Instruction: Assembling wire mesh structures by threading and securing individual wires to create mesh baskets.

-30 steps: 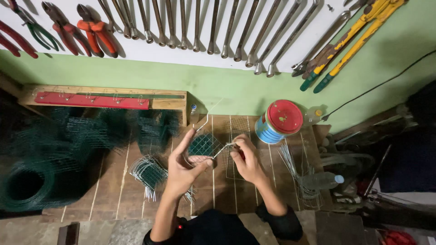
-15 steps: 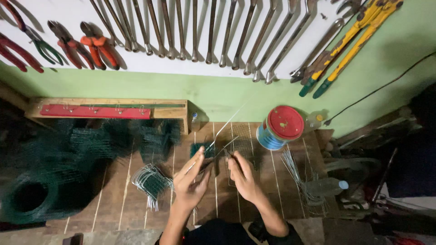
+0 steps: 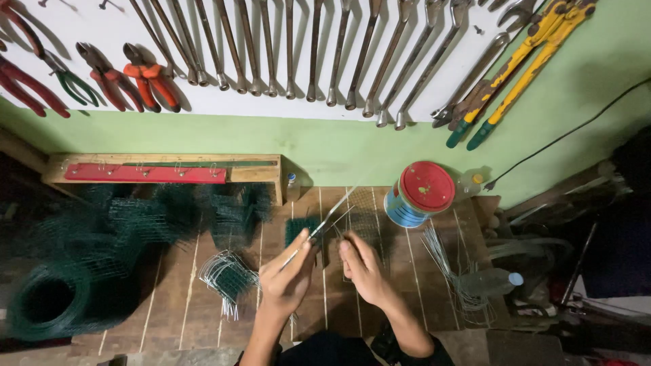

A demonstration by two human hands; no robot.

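The thin wire piece (image 3: 325,227) sits above the middle of the wooden desk (image 3: 169,298), slanting toward 1 o'clock. The left hand (image 3: 288,278) pinches its lower end, fingers (image 3: 302,247) pressed together. The right hand (image 3: 363,271) is at 3 o'clock from the wire; whether its fingertips touch the wire cannot be told. Risk: the springy wire may slip from so light a pinch, or its free tip may snag the green mesh square (image 3: 302,230) beneath. A bent wire bundle (image 3: 227,278) lies at 9 o'clock, a red-lidded spool (image 3: 420,193) at 2 o'clock.

Head camera looks steeply down, close above the workbench (image 3: 203,318).
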